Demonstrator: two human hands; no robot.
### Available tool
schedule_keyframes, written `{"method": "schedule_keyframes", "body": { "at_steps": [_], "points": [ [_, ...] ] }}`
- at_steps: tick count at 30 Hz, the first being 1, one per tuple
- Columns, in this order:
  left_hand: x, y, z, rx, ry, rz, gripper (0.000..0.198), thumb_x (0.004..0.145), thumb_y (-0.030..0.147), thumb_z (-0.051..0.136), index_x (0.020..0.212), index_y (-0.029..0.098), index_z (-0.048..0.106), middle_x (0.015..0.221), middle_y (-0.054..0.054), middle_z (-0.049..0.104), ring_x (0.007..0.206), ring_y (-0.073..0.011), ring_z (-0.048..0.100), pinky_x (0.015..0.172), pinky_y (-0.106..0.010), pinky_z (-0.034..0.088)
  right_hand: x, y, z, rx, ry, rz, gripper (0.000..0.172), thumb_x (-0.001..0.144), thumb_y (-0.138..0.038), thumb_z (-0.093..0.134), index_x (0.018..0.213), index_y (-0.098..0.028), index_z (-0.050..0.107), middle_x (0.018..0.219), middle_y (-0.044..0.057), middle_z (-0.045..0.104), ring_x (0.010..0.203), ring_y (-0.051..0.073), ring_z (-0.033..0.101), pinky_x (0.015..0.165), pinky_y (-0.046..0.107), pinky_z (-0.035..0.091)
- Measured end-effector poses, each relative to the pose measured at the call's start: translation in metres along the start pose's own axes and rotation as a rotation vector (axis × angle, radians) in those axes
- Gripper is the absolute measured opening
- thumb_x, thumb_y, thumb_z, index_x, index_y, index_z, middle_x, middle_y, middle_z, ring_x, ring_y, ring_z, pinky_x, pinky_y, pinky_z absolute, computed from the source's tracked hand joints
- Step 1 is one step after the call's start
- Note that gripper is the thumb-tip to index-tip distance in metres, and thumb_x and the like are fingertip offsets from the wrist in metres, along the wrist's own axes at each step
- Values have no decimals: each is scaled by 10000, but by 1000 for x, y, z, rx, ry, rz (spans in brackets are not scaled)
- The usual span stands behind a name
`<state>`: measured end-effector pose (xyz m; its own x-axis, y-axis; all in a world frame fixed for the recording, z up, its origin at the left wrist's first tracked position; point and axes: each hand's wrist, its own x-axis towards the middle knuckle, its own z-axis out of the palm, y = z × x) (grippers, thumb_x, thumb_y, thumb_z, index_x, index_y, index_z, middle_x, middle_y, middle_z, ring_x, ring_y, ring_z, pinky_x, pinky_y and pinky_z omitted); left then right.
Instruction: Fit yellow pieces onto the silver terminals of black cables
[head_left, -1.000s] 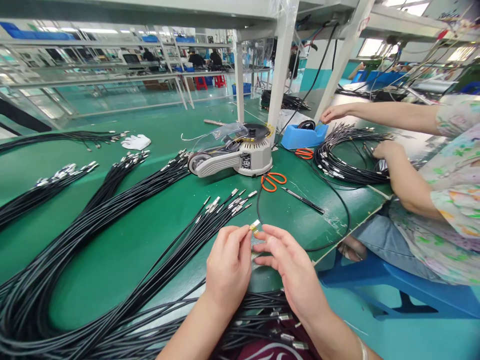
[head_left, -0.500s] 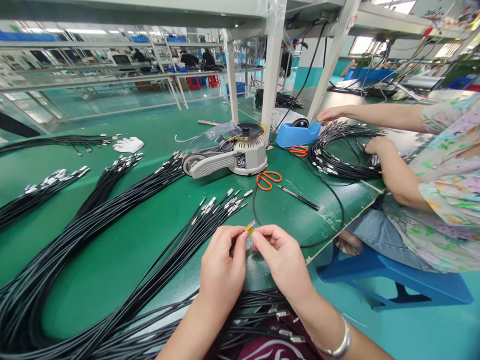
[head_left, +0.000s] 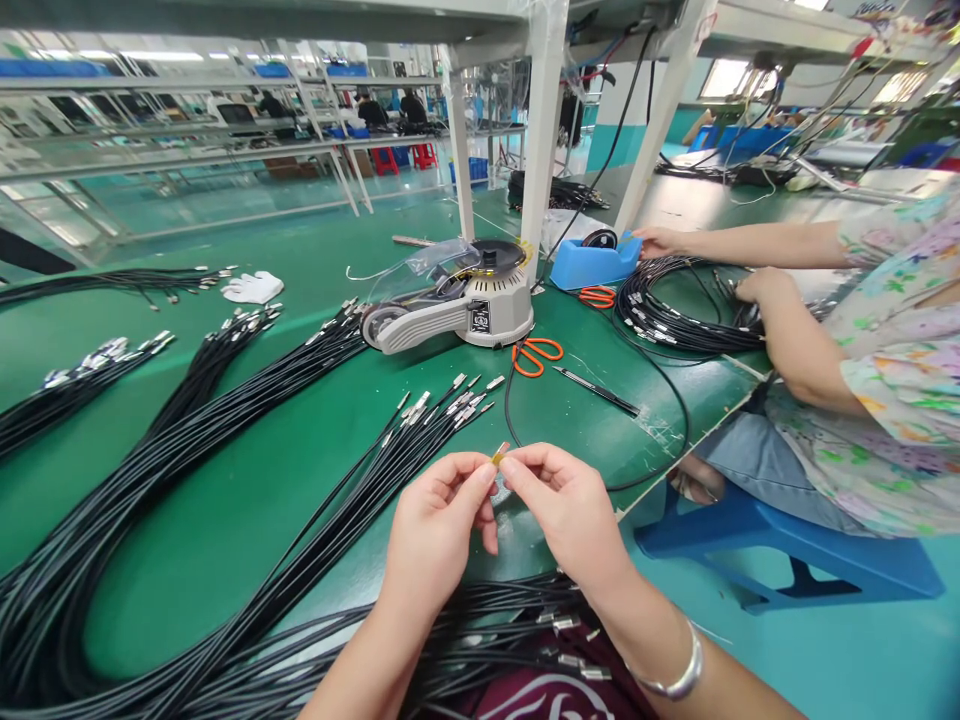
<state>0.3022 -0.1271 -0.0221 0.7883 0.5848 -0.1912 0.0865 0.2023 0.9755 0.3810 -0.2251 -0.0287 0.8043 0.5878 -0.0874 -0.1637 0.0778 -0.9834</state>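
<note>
My left hand (head_left: 439, 520) and my right hand (head_left: 566, 510) meet at the near table edge, fingertips pinched together on a small metal cable end wrapped in yellow tape (head_left: 499, 453). Both hands are closed on it. A bundle of black cables with metal tips (head_left: 435, 410) fans out just beyond my hands. More black cables (head_left: 510, 640) lie across my lap under my forearms. A silver bracelet sits on my right wrist.
A grey tape dispenser machine (head_left: 465, 300) stands mid-table, orange scissors (head_left: 536, 355) and a black pen-like tool (head_left: 596, 392) beside it. A blue tape holder (head_left: 592, 262) and coiled cables (head_left: 682, 310) lie by a co-worker's hands (head_left: 757, 288) at right. Long cable bundles (head_left: 187, 410) and a white glove (head_left: 253, 288) cover the left.
My fingers have closed in tighter around the yellow-taped cable end, and the right fingers have curled from spread to a pinch. The co-worker's far hand has moved to the blue tape holder.
</note>
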Motion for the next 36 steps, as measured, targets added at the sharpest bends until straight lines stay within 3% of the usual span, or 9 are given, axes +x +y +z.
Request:
{"method": "schedule_keyframes", "body": {
  "at_steps": [6, 10, 15, 18, 22, 25, 29, 31, 36],
  "points": [
    [1, -1, -4, -150, -103, -39, 169, 789, 294, 640, 704, 153, 601, 552, 44, 559, 381, -68, 531, 397, -186, 426, -1, -6, -1, -37, -25, -14, 168, 762, -327, 664, 749, -159, 656, 726, 31, 691, 672, 155, 635, 659, 276, 519],
    [3, 10, -11, -242, -274, -167, 176, 773, 271, 649, 665, 136, 611, 498, 34, 536, 328, -72, 507, 336, -172, 387, 0, -6, -8, -80, -130, -71, 163, 788, -326, 643, 748, -168, 642, 747, 21, 667, 692, 150, 615, 681, 279, 501],
    [5, 14, -18, -394, -500, -357, 149, 710, 240, 687, 662, 107, 641, 429, 26, 491, 266, -48, 407, 249, -141, 320, 11, 2, -26, -103, -321, -360, 61, 802, -254, 662, 829, -201, 646, 817, 14, 613, 777, 149, 593, 733, 288, 485],
    [4, 5, -21, -482, -640, -457, 154, 682, 231, 690, 691, 84, 645, 468, 14, 515, 242, -46, 386, 217, -160, 339, 18, 1, -31, -127, -483, -590, 148, 803, -215, 675, 950, -224, 664, 827, 20, 610, 779, 148, 585, 737, 297, 488],
    [4, -5, -25, -538, -804, -527, 211, 694, 271, 682, 757, 72, 650, 453, 20, 508, 213, -45, 351, 199, -167, 319, 21, -5, -32, -155, -589, -765, 72, 826, -217, 653, 891, -227, 682, 798, 34, 630, 762, 158, 592, 709, 304, 503],
    [5, -1, -24, -435, -708, -424, 222, 700, 297, 700, 757, 92, 637, 484, 16, 531, 257, -26, 351, 230, -132, 257, 23, -6, -37, -190, -570, -740, 117, 835, -213, 641, 942, -237, 683, 846, 44, 654, 820, 171, 605, 759, 321, 504],
    [3, 11, -11, 7, -283, -126, 194, 738, 306, 681, 727, 127, 607, 560, 33, 541, 372, -29, 416, 337, -137, 283, 25, -5, -51, -158, -512, -406, 227, 849, -267, 621, 1072, -233, 644, 953, 53, 642, 883, 170, 607, 801, 319, 501],
    [0, 14, -3, 200, -148, -19, 175, 754, 309, 660, 789, 140, 630, 545, 55, 500, 404, -38, 409, 379, -156, 302, 24, -5, -55, -140, -457, -244, 203, 826, -293, 645, 1015, -218, 652, 904, 38, 647, 839, 157, 609, 769, 297, 502],
    [-6, 13, 5, 455, -140, 139, 195, 807, 309, 586, 921, 179, 677, 683, 24, 554, 491, -66, 442, 471, -205, 360, 21, -6, -53, -171, -321, -132, 131, 776, -303, 689, 831, -188, 660, 776, 6, 657, 724, 129, 593, 696, 256, 482]
  ]
}}
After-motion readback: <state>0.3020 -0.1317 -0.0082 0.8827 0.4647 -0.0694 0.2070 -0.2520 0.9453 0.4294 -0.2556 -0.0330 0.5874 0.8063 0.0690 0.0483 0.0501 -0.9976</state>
